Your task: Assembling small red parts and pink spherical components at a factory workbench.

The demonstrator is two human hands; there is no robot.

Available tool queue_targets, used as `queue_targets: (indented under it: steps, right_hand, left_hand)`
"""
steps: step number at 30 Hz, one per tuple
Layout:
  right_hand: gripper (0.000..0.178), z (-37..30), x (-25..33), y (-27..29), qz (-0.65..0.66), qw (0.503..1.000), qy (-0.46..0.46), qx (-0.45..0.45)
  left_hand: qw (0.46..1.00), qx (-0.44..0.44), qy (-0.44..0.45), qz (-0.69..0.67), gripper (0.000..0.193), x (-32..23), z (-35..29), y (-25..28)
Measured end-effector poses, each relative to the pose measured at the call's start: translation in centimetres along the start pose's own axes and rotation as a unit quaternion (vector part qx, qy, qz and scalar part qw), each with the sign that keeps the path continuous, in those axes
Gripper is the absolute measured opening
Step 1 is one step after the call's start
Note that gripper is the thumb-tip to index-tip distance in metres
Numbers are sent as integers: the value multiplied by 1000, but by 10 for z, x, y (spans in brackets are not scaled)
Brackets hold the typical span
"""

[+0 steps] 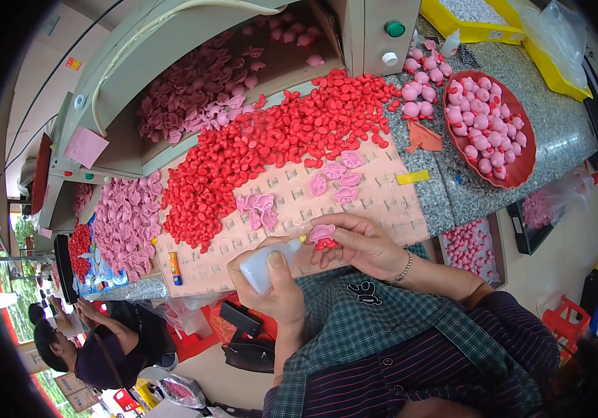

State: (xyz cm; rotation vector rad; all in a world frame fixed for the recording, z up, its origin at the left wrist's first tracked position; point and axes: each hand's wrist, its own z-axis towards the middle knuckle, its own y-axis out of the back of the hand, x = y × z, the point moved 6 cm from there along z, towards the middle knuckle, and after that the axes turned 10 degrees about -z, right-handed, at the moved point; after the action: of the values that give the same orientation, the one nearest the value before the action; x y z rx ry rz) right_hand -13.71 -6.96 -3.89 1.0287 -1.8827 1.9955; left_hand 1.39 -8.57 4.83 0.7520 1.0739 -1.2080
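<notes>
My left hand (283, 294) is wrapped round a translucent white squeeze bottle (260, 270). Its yellow nozzle (301, 239) points at a small pink plastic shell (322, 232) with a red part (325, 244) at its lower side. My right hand (372, 249) pinches that shell between fingers and thumb, close to the nozzle. Whether the nozzle touches it I cannot tell. Just beyond my hands, several loose pink shells (317, 185) lie on the peach-coloured mat (382, 207), with a small cluster of them (257, 209) farther left.
Behind them spreads a long heap of red pieces (271, 143). More pink shells (125, 216) are piled at left. A red bowl (530, 150) of round pink pieces stands at right, near yellow trays (556, 73). A glue-stick-like tube (175, 268) lies at the mat's left; another person (104, 341) sits beyond.
</notes>
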Motion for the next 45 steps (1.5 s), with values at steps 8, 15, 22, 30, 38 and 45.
queue_targets:
  steps: [8,15,22,30,38,45]
  right_hand:
    - [39,0,1,0,-6,1000,16,1]
    - [39,0,1,0,-11,1000,19,-1]
    - [39,0,2,1,-4,1000,26,-12]
    - [39,0,1,5,-16,999,26,-21]
    - [38,1,3,5,-18,999,32,-21]
    - [38,1,1,4,-15,999,30,-20]
  left_hand:
    - [999,12,-19,29,23,-5,-2,0]
    - [999,21,-26,25,23,-6,-3,-3]
    - [998,26,-47,38,22,-10,-4,-6]
    - [996,36,-71,45,22,-10,-4,-5]
    - [996,32,-64,44,22,-11,-4,-6]
    - [995,32,-83,51,22,-11,-4,-6]
